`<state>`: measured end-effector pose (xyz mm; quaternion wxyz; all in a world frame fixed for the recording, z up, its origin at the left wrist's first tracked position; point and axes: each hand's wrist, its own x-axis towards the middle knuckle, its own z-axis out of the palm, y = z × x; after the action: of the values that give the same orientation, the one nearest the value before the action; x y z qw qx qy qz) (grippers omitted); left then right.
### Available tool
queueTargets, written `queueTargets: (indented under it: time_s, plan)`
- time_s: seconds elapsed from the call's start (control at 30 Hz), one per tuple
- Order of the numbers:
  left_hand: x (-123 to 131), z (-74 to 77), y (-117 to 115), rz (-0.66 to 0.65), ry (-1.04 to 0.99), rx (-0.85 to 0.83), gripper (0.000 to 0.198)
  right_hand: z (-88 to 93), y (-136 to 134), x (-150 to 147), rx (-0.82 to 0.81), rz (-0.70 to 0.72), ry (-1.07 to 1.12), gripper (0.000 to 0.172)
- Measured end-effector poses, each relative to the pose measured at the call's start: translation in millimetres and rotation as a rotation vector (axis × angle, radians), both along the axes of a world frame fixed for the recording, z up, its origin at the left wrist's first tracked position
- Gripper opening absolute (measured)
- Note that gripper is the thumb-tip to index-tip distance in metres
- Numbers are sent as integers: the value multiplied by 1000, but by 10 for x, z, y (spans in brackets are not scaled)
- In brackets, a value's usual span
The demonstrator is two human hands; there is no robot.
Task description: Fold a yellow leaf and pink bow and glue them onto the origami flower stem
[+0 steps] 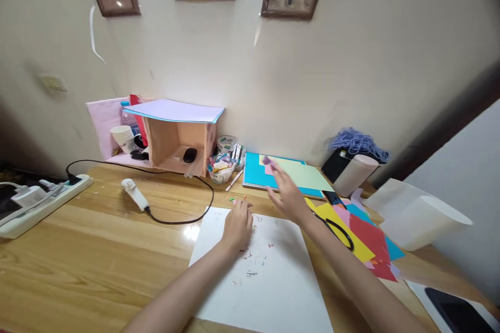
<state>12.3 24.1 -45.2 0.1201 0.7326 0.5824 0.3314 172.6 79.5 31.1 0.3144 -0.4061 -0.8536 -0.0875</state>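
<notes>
A flat, crumb-flecked white sheet [281, 291] lay on the wood-grained worktop [94, 265] beneath the left hand [237, 223], its grip unclear; the right hand [288, 195] had fingers apart, a blurred purple piece [267, 160] at their tips.

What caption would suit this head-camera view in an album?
Left hand at a color-flecked white sheet, right hand hovering near pale green paper, with blue yarn bundled beyond.

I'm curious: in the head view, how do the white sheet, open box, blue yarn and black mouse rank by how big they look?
1. White sheet, partly covered by an arm
2. Open box
3. Blue yarn
4. Black mouse
</notes>
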Motion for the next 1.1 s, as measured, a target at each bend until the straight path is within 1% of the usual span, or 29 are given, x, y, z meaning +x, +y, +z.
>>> queueTargets:
  time_s: [0.03,0.07,0.13,0.17,0.23,0.3,0.37,0.43,0.57,0.67,0.8,0.9,1.0,1.1]
  plan:
    - [-35,-2,8,27,7,-9,25,41,112,-266,-15,86,-36,52]
    - [-53,-3,14,43,15,-17,26,56,226,-511,-35,140,-58,51]
    - [-55,0,15,55,30,-39,27,24,433,-913,-91,237,-129,50]
    - [-48,1,11,55,30,-48,28,-13,516,-1062,-143,266,-179,51]
    - [-28,1,-8,43,29,-58,28,-100,627,-1261,-265,300,-272,50]
    - [-7,-5,-30,17,43,-61,28,-175,674,-1356,-340,297,-317,45]
    - [14,-15,-43,-21,61,-63,29,-219,688,-1397,-370,266,-323,42]
    - [30,-26,-45,-58,66,-68,30,-232,703,-1430,-393,218,-318,46]
    - [32,-26,-34,-74,23,-84,35,-204,777,-1531,-450,138,-308,57]
    - [18,7,-40,-57,-18,-113,31,-137,827,-1592,-478,136,-315,57]
    - [19,55,-46,-49,-22,-135,28,9,784,-1549,-448,165,-288,49]
    - [33,57,-35,-27,14,-127,28,70,692,-1345,-369,163,-184,38]
    - [43,34,-22,15,22,-118,27,11,662,-940,-312,115,-68,27]
    - [42,14,-16,18,-29,-110,31,-156,739,-420,-329,26,-31,21]
